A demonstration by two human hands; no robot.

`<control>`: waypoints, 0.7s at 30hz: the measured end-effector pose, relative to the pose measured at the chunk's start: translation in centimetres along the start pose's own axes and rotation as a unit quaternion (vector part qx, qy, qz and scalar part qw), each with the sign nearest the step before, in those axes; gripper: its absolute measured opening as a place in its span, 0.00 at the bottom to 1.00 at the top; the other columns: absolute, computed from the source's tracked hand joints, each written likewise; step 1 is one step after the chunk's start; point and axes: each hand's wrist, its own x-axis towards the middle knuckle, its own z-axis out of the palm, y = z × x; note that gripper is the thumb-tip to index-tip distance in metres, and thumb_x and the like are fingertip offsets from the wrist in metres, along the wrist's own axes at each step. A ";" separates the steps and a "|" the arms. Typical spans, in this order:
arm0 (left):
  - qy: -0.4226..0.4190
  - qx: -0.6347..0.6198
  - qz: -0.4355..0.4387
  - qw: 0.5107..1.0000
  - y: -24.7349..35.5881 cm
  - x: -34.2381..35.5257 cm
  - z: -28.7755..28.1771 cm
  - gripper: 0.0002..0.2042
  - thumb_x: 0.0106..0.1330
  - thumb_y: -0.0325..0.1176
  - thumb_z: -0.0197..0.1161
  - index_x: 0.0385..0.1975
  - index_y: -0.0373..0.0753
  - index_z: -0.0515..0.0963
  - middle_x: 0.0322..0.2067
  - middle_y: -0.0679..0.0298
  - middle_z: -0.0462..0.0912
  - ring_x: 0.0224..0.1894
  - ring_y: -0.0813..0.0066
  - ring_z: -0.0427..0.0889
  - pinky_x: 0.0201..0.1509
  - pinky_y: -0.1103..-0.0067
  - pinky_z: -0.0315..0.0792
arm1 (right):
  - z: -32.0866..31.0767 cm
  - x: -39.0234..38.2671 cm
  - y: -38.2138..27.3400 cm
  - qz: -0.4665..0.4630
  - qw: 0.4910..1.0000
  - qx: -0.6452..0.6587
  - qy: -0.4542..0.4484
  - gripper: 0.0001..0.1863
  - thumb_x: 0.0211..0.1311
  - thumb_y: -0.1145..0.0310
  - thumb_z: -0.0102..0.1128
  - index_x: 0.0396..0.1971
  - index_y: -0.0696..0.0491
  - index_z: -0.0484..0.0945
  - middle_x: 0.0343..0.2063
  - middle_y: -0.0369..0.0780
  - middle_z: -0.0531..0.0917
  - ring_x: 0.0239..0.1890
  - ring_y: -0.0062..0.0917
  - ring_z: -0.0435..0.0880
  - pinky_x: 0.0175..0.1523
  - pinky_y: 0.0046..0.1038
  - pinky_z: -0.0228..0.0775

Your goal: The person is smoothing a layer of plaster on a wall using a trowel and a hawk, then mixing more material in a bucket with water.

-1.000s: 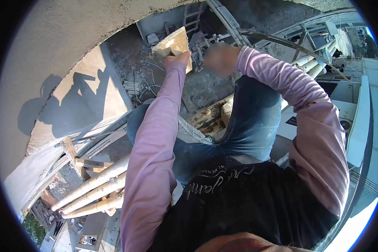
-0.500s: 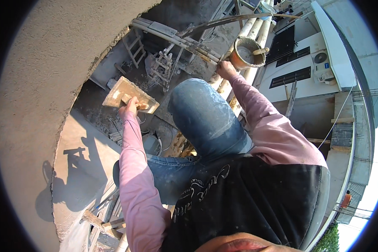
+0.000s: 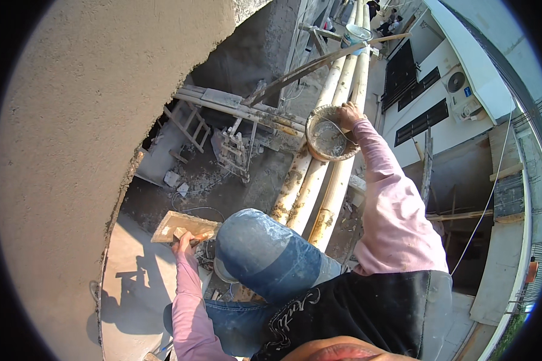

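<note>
My left hand (image 3: 185, 242) is wrapped round the grip of a wooden plastering float (image 3: 183, 225), a flat, pale board smeared with mortar. It is held out beside my left knee, near the plastered wall. Farther off to the right, my right hand (image 3: 350, 114) grips the right rim of a mortar-caked bucket (image 3: 319, 150). Grey mortar coats the inside of this bucket, which sits on several pale poles (image 3: 325, 210) lying side by side. Whether my right fingers also hold a tool handle is hidden.
A rough-edged plastered wall (image 3: 66, 150) fills the left. Below lies a rubble-strewn floor (image 3: 217, 192) with a wooden ladder (image 3: 188, 127). A plank (image 3: 307, 67) crosses the poles near a pail (image 3: 356, 37). People (image 3: 392, 23) are far off; an air-conditioner unit (image 3: 461, 93) hangs right.
My right hand has moved from the bucket's near left side to its right rim. The bucket is nearer along the poles, and its wooden tool handle no longer shows. The float has lowered toward my knee.
</note>
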 end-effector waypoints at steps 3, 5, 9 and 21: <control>0.014 0.024 0.001 1.000 0.4 -1.8 3.1 0.15 0.43 0.29 0.61 0.32 0.32 0.75 0.33 0.58 0.76 0.33 0.66 0.78 0.34 0.73 0.76 | 2.8 0.7 -0.5 -0.155 0.973 -0.125 -0.115 0.16 0.50 0.58 0.61 0.42 0.41 0.81 0.48 0.34 0.79 0.58 0.29 0.70 0.61 0.36 0.59; 0.035 0.041 -0.002 0.999 1.0 -2.2 3.3 0.12 0.43 0.31 0.62 0.28 0.33 0.75 0.31 0.58 0.76 0.31 0.69 0.77 0.32 0.75 0.73 | 4.1 1.1 -3.9 -0.158 0.922 -0.292 -0.201 0.15 0.59 0.57 0.52 0.45 0.38 0.81 0.51 0.31 0.78 0.62 0.26 0.65 0.65 0.34 0.51; -0.031 0.074 0.041 0.996 1.0 -2.6 8.3 0.12 0.45 0.34 0.64 0.27 0.34 0.76 0.30 0.61 0.76 0.32 0.71 0.76 0.33 0.74 0.72 | 6.4 0.2 2.2 -0.137 0.914 -0.327 -0.199 0.16 0.61 0.58 0.54 0.49 0.38 0.80 0.53 0.31 0.78 0.64 0.25 0.65 0.65 0.35 0.55; -0.075 -0.050 -0.016 0.996 1.9 -3.6 8.2 0.10 0.49 0.32 0.66 0.28 0.36 0.75 0.32 0.63 0.76 0.34 0.71 0.77 0.35 0.76 0.74 | -5.2 -12.5 1.7 0.084 0.981 -0.037 -0.170 0.18 0.52 0.64 0.56 0.42 0.56 0.78 0.39 0.45 0.84 0.45 0.36 0.83 0.48 0.36 0.76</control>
